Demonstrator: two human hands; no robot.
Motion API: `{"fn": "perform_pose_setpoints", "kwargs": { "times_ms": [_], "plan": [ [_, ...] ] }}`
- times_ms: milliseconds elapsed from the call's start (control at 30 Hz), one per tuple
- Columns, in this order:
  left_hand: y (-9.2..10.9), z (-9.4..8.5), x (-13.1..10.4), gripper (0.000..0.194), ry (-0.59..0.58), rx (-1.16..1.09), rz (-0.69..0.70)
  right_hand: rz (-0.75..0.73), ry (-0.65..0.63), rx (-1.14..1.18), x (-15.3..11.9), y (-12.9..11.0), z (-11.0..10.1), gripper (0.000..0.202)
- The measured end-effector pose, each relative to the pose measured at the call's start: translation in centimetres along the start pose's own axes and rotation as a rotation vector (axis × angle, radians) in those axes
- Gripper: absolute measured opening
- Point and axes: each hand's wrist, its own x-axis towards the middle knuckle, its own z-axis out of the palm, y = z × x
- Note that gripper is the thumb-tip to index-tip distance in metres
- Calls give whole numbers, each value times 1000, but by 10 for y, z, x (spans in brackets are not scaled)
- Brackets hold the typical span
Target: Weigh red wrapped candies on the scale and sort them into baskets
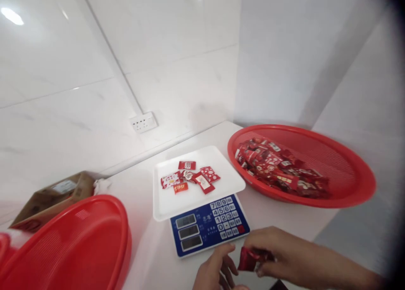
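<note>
My right hand [278, 252] is closed around a few red-wrapped packets [248, 259] just below the scale's keypad. Beside it on the left, my left hand [218, 269] has its fingers apart and curved, with nothing visible in them. Both hands are in front of the blue scale panel [207, 229]. Several small red and white packets [187, 176] lie in the white tray [167, 205] on top of the scale. At the right, a red basket [351, 176] holds a heap of red-wrapped packets [275, 167].
Another red basket [82, 243], with no packets visible in it, stands at the lower left. Behind it is an open cardboard box [60, 193]. A white socket plate [143, 122] is on the tiled wall behind the white table [142, 184].
</note>
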Motion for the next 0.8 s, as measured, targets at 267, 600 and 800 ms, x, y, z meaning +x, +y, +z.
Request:
{"fn": "perform_pose_setpoints", "kwargs": {
  "times_ms": [267,600,800],
  "plan": [
    [22,-8,-20,21,217,-8,-143,-44,40,214,32,9,56,24],
    [21,-7,-36,33,172,30,-85,-212,28,145,25,11,73,44],
    [24,-10,-33,39,117,-90,-121,-246,56,97,24,11,73,53]
  ]
}}
